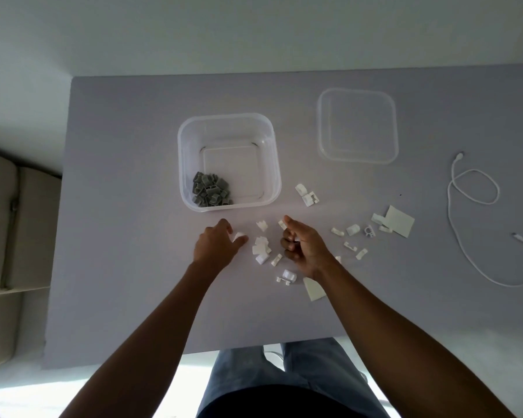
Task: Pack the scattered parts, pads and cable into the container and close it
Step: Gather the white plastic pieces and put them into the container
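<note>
A clear square container [274,164] stands open on the table, with a heap of grey clips [210,190] in its near left corner. Its clear lid [357,93] lies flat to the right. Small white clips [261,250] lie scattered in front of the container and further right [352,230]. My left hand [216,245] pinches one white clip [239,235] at its fingertips. My right hand [302,247] holds a white clip [282,224] between thumb and forefinger, with more white showing in the curled fingers. White pads [400,220] lie right of the clips, and one pad [313,289] lies by my right wrist. A white cable [471,200] is looped at the far right.
The grey table [127,236] ends at a left edge beside beige cushions [0,224] and at a near edge above my lap. A white wall runs behind the table's far edge.
</note>
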The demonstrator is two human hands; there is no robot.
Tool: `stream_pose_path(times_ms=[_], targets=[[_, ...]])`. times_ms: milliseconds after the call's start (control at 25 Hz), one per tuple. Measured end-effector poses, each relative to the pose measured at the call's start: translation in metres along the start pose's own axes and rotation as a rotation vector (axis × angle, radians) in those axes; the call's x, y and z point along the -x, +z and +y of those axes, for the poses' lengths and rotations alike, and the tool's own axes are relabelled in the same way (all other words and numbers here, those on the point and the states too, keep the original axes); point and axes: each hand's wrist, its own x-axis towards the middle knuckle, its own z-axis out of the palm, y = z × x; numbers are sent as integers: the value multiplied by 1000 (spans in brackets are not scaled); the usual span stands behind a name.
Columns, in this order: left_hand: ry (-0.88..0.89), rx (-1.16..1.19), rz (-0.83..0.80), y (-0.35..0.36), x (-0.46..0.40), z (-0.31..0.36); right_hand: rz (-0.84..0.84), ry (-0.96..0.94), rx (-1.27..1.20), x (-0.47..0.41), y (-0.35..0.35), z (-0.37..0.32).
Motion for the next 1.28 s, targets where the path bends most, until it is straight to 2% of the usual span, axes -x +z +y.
stream_pose_path(times_ms=[80,160,240,320,440,480,560,720,880,1080,1280], targets=[[66,-45,27,4,-3,0,118,-77,203,-5,2,5],[85,-24,44,6,-5,0,206,-243,499,-11,1,12],[46,98,15,7,-6,0,191,-419,806,-13,1,18],[-79,407,-84,4,-6,0,130,-482,989,-12,5,23],[-308,1141,-347,-8,2,-7,71,-431,1154,-11,13,31],[-315,1300,-415,-12,4,-10,76,-439,1226,-11,15,34],[-260,1439,-509,-18,6,-15,108,-461,1338,-12,18,38],[-190,1488,-567,-23,5,-15,156,-502,1365,-14,24,40],[-215,1509,-564,-24,3,-12,196,-481,1359,-16,26,40],[-269,1288,-489,-23,3,-6,204,-448,1323,-17,24,40],[-372,1168,-442,-21,2,-14,188,-473,1157,-18,23,39]])
